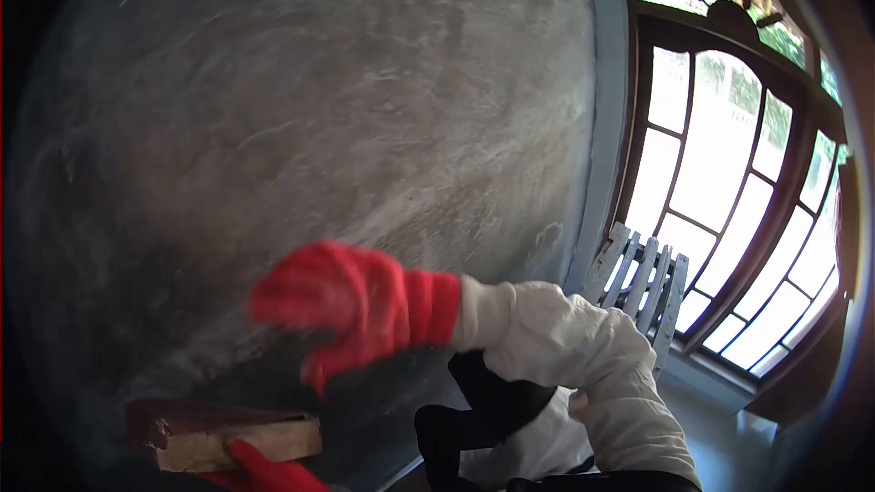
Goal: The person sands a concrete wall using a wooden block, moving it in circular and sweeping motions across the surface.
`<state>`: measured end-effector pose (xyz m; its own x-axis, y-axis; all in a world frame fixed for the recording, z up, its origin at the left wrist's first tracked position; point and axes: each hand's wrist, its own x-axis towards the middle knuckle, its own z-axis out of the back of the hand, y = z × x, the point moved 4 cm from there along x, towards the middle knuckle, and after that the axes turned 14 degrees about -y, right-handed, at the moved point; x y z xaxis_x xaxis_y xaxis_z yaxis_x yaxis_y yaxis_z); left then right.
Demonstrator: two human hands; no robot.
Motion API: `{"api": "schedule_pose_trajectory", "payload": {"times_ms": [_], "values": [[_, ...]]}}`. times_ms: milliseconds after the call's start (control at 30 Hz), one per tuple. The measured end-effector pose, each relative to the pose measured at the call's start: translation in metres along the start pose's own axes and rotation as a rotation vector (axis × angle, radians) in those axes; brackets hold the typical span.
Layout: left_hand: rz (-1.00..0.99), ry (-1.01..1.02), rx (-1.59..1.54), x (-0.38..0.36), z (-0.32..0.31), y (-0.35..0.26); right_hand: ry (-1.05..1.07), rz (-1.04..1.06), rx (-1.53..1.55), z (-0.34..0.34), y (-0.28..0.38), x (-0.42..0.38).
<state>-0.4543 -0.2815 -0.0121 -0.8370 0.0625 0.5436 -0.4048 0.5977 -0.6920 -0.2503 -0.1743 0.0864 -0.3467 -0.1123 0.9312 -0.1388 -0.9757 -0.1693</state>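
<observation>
Rubbing wall, gloved hands

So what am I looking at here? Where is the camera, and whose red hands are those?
There is no machine here. A person wears one camera on the head, and it looks forward at their own hands. Both hands are in red gloves. The right hand, blurred, is up against a grey, streaky plastered wall; whether it holds anything cannot be told. The left hand, at the bottom edge, grips a flat wooden board. On the right are a tall dark-framed window and pale slatted wood leaning beneath it.
</observation>
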Motion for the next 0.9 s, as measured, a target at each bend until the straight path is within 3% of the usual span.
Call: {"api": "schedule_pose_trajectory", "payload": {"times_ms": [67,100,133,167,200,233,300,400,533,667,700,733,800,833,900], "values": [[-0.084,0.046,-0.023,-0.016,-0.039,-0.022,0.02,-0.048,0.105,0.004,0.014,-0.007],[0.106,0.064,-0.23,-0.04,-0.065,-0.039,0.049,-0.086,0.188,0.006,0.016,-0.012],[0.098,0.085,-0.236,-0.046,-0.076,-0.039,0.076,-0.119,0.271,0.009,0.018,-0.017],[0.105,0.211,-0.353,-0.057,-0.093,-0.037,-0.063,-0.055,0.205,0.017,0.017,-0.027],[0.115,0.335,-0.469,-0.07,-0.11,-0.035,-0.07,-0.054,0.192,0.029,0.014,-0.032],[0.113,0.347,-0.472,-0.081,-0.122,-0.033,-0.119,-0.123,0.145,0.044,0.009,-0.04],[0.243,0.666,-0.592,-0.108,-0.156,-0.032,-0.136,-0.314,0.107,0.076,-0.004,-0.057],[0.077,0.615,-0.569,-0.158,-0.202,-0.04,-0.296,-0.374,0.003,0.119,-0.024,-0.092],[0.117,0.743,-0.668,-0.212,-0.251,-0.06,-0.386,-0.448,0.115,0.161,-0.056,-0.133],[0.067,0.795,-0.548,-0.264,-0.286,-0.05,-0.528,-0.533,0.044,0.19,-0.085,-0.187],[0.25,0.816,-0.49,-0.276,-0.289,-0.043,-0.559,-0.583,0.03,0.199,-0.088,-0.202],[0.269,0.856,-0.462,-0.286,-0.293,-0.038,-0.584,-0.626,0.017,0.207,-0.089,-0.217],[0.048,0.916,-0.158,-0.304,-0.308,-0.03,-0.686,-0.789,0.112,0.221,-0.099,-0.244],[0.058,0.948,-0.149,-0.315,-0.315,-0.029,-0.792,-0.963,0.342,0.224,-0.103,-0.261],[0.269,1.103,-0.188,-0.339,-0.333,-0.023,-0.839,-1.084,0.398,0.243,-0.11,-0.279]]}}
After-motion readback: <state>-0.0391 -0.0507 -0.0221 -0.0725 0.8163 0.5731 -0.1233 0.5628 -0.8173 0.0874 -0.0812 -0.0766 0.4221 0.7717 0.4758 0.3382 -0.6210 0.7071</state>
